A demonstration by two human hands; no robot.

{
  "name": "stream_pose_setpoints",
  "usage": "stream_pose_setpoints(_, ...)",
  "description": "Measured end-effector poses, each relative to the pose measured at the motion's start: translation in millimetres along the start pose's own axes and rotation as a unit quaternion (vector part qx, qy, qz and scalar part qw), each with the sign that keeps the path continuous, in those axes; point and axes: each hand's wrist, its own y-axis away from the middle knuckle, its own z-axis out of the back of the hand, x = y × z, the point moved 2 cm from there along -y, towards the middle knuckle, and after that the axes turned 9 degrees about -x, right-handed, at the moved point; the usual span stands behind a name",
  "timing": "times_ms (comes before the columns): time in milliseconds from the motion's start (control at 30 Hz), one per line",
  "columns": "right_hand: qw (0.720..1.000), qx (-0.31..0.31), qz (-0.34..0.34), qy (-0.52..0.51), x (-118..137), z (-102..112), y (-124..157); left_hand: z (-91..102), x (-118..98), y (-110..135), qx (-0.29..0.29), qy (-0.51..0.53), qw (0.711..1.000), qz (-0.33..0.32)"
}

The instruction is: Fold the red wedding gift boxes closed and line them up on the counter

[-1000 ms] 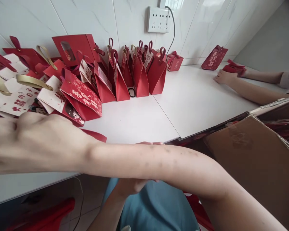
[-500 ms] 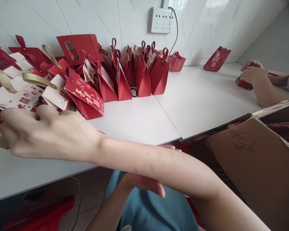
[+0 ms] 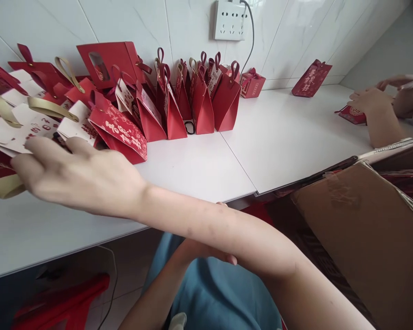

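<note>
Though curved, gold ribbon point(image 3: 6, 187) lengthwise leftward

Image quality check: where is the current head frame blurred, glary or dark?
Head view: right hand soft, probably motion blur, the lettered red box beyond it crisper; same view: pale glare on the wall tiles, upper right; dim beneath the table at lower left.

I register the lowest ribbon point(image 3: 6, 187) as pale gold. I log the white box point(image 3: 24, 123) as carrying dark red characters. The front carton point(image 3: 119, 132) reads red, with pale floral print and pale characters. I identify the desk point(image 3: 206, 172) as plain white, the wall tiles point(image 3: 134, 23) as white with grey veining, the cardboard box point(image 3: 368, 238) as brown, and the stool point(image 3: 72, 293) as bright red.
</note>
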Motion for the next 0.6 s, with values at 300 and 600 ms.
stream_pose_setpoints(300,1.000,0.003,-0.025,-0.017,0,1,2,5.2,-14,-4,0.022,0.077,0.997,-0.006)
stream_pose_setpoints(600,0.996,0.041,-0.027,-0.076,-4,8,0,16.5,-29,-6,-0.003,0.050,0.998,-0.041)
